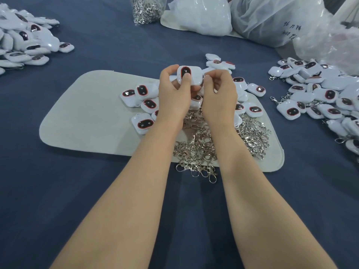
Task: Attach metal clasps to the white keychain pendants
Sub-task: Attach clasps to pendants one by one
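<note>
My left hand (173,92) grips a white pendant (192,75) with a dark red-rimmed oval, thumb pressed on its face, held above the beige mat (87,113). My right hand (218,94) pinches something small and metallic at the pendant's right edge; the piece is mostly hidden by the fingers. Loose white pendants (143,105) lie on the mat under and beside the hands. A heap of silver metal clasps (200,150) covers the mat's near right part, between my forearms.
A pile of pendants with clasps attached (318,98) lies at the right. Another pendant pile (25,41) sits far left. Plastic bags (252,18) and a bag of clasps (145,8) stand at the back on the dark blue cloth (58,191).
</note>
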`<move>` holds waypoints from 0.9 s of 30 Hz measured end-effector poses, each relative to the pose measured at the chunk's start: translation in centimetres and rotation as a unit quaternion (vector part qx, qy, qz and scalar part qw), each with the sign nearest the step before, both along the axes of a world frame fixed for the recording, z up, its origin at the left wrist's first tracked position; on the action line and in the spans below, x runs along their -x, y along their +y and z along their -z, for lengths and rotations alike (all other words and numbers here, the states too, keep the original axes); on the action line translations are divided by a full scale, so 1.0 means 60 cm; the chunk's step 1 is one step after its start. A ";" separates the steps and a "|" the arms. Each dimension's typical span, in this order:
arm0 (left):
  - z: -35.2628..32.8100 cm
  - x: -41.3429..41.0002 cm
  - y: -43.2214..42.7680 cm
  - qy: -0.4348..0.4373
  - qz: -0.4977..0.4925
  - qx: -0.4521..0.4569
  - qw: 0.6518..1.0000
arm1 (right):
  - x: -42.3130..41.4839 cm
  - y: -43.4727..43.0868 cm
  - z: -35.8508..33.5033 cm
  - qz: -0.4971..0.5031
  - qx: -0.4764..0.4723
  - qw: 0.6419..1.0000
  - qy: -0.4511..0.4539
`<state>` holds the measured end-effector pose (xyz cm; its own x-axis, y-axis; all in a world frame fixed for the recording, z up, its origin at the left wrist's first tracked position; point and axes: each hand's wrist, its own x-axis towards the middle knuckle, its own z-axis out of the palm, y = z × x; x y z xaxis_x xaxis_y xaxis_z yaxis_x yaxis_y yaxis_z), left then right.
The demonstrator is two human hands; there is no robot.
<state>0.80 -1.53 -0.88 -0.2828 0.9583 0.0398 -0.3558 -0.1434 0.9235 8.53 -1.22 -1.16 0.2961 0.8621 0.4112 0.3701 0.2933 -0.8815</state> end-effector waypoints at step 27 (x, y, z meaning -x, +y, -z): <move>-0.012 0.002 -0.015 0.109 -0.036 -0.040 0.993 | -0.007 0.001 0.005 0.032 -0.031 0.994 -0.100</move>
<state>0.67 -2.40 -0.17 -0.3273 0.9271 0.1825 -0.1348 -0.2370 0.9621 8.92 -1.17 -1.49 0.2566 0.8158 0.5184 0.5550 0.3147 -0.7700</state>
